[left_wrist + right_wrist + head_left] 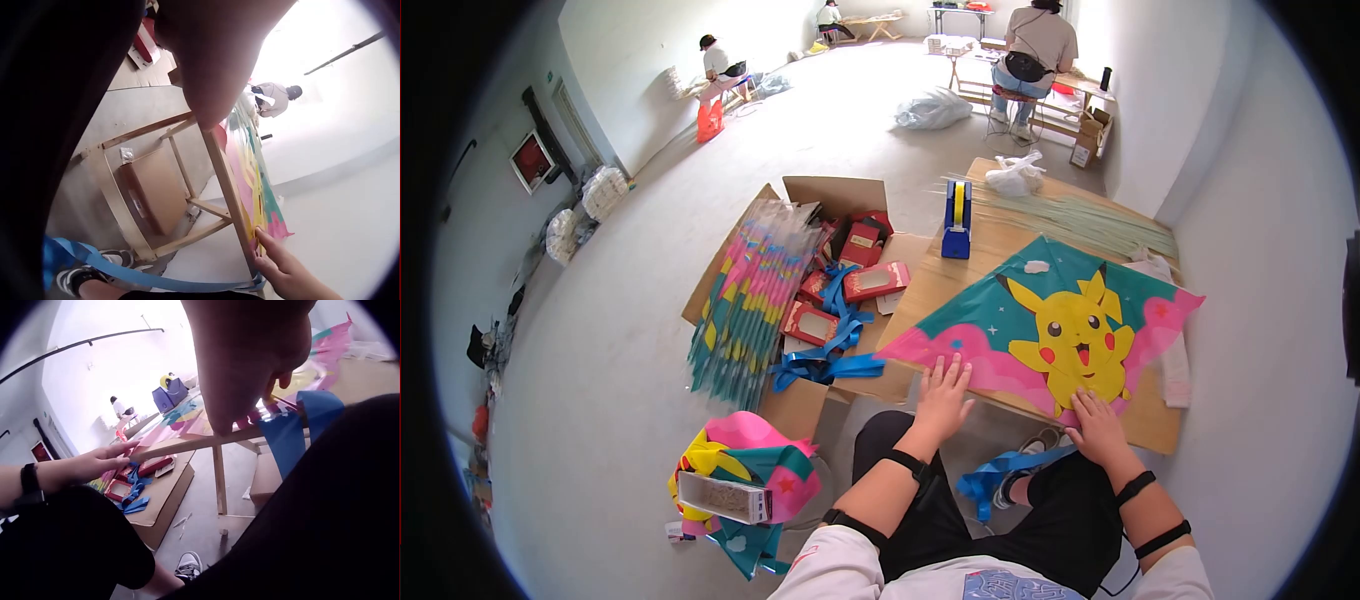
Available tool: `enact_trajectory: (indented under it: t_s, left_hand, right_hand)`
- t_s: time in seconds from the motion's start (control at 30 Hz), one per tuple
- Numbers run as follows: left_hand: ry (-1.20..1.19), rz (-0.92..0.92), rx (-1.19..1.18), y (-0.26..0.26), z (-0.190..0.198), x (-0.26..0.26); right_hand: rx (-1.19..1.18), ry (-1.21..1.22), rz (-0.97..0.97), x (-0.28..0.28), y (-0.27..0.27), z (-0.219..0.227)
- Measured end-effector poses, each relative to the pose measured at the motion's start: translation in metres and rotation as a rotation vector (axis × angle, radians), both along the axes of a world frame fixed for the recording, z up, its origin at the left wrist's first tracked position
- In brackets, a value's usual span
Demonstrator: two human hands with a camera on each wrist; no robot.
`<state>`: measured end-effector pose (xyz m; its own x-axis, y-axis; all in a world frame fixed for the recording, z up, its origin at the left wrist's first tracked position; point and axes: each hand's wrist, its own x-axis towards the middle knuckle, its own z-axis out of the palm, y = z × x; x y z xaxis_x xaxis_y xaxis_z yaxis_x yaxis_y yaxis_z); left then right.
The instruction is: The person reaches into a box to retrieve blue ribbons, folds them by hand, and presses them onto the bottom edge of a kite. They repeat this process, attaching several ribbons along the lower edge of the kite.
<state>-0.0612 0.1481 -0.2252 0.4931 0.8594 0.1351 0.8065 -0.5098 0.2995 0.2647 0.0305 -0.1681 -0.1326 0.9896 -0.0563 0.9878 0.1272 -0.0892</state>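
A kite (980,300) in teal and pink, with a yellow cartoon figure (1080,335) on it, lies spread over the wooden table (920,290). My left hand (943,400) rests on the kite's lower left edge, its fingers extended. At the kite's bottom tip, below the figure, my right hand (1097,425) lays its fingers on the sheet; its thumb sits lower, near the table edge. A blue ribbon (281,440) hangs beside the right hand, below the tabletop, and trails down by my shoe (75,278).
To the left, a cardboard box (835,190) holds packed kites (755,290), red boxes (810,322) and blue ribbon. A tape dispenser (957,225) and thin sticks (1080,220) lie farther back on the table. Another kite and a small box (725,497) are at lower left. People sit beyond.
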Motion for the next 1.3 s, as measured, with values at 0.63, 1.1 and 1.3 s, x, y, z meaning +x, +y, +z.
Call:
enact_trajectory:
  t_s: [0.63,1.1,1.3]
  left_hand:
    - [-0.912,0.489,0.063,0.047,0.027,-0.061]
    - [-0.341,0.845,-0.442,0.086,-0.181,-0.201]
    - [-0.097,0.672,-0.155,0.118,-0.184,-0.173]
  right_hand:
    - [0.081,0.510,-0.075,-0.028,-0.016,0.042]
    - [0.049,0.767,-0.431,-0.006,-0.078,0.006]
    - [0.043,0.737,-0.458,0.005,-0.073,-0.001]
